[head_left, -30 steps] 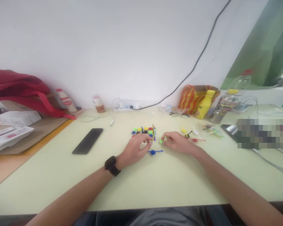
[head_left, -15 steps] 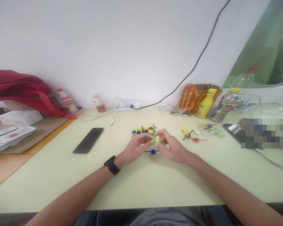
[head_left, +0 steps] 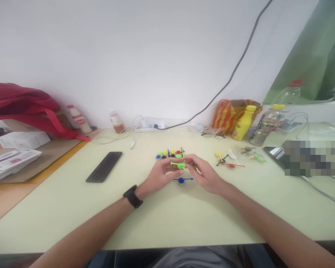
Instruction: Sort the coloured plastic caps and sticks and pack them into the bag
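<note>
A small bright green plastic arrow spinner (head_left: 181,165) with a round hub is held above the table, between my two hands. The fingers of my left hand (head_left: 161,173) pinch it from the left. My right hand (head_left: 205,174) has its fingertips closed on its right side, which they partly cover. Just below the hands, a blue arrow spinner (head_left: 181,181) lies on the table. Behind them stands a cluster of small round pieces (head_left: 165,153) in green, yellow, red, blue and black, partly hidden by my fingers.
Loose red (head_left: 232,166), yellow, black and white arrows lie to the right, near a small bag of parts (head_left: 252,153). A black phone (head_left: 104,167) rests at left. Farther back are a power strip (head_left: 149,128), a yellow bottle (head_left: 244,123) and a striped bag (head_left: 225,117).
The green arrow spinner has turned, so its shaft now points left in plain sight. My right fingers have moved in closer, and more of the blue arrow shows below.
</note>
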The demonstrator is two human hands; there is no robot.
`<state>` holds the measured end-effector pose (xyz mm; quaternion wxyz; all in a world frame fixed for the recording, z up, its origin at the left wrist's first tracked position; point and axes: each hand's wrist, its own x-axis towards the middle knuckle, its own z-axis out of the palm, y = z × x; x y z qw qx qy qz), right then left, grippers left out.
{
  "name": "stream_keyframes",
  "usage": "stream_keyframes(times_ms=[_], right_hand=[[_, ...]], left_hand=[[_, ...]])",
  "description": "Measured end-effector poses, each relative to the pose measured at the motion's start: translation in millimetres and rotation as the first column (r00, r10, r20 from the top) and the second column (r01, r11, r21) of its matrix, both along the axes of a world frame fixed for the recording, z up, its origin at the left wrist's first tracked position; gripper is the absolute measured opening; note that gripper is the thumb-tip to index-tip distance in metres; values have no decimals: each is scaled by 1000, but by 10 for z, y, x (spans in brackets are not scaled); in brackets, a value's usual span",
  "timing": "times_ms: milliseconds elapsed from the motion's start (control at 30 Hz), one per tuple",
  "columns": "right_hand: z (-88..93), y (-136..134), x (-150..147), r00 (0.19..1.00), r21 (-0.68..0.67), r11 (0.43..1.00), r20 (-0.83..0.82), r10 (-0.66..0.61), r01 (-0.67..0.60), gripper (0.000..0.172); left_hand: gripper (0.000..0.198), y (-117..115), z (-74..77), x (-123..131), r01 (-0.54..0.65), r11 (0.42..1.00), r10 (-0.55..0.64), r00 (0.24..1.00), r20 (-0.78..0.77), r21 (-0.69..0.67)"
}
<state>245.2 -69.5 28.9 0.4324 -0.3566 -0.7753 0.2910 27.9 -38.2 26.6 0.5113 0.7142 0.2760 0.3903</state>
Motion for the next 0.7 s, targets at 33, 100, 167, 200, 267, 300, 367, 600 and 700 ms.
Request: stream_keyframes(times_ms=[33, 100, 167, 200, 267, 300, 367, 600, 700], right_hand=[[-11, -9, -3, 1000, -7, 1000, 4, 5, -5, 22], [-38, -15, -9, 1000, -8, 1000, 17, -4, 4, 21], [-66, -8, -15, 999, 5, 1000, 26, -21, 20, 19], [-77, -3, -17, 999, 11, 1000, 28, -26, 25, 17], [-91, 7, -20, 999, 25, 999, 34, -28, 27, 16], [-93, 11, -19, 999, 31, 999, 39, -24, 23, 15], [-94, 19, -10, 998, 37, 999, 53, -13, 11, 14], [-113, 43, 36, 1000, -14, 1000, 18, 12, -12, 12], [-116, 39, 37, 1000, -16, 1000, 13, 23, -23, 8]], left_hand=[[35, 4, -2, 1, -6, 1000, 6, 1000, 1, 27], [32, 14, -10, 2, -27, 996, 28, 1000, -5, 83], [30, 24, -26, -1, -52, 990, 54, 998, -14, 134], [28, 28, -36, -3, -60, 986, 64, 998, -19, 155], [26, 32, -56, -10, -61, 980, 70, 997, -40, 189], [26, 33, -64, -14, -57, 978, 69, 996, -52, 202], [27, 33, -73, -22, -50, 972, 68, 995, -75, 229], [28, 10, -28, -32, -10, 958, 36, 996, -85, 286], [30, -3, -2, -29, 30, 965, -8, 996, -85, 259]])
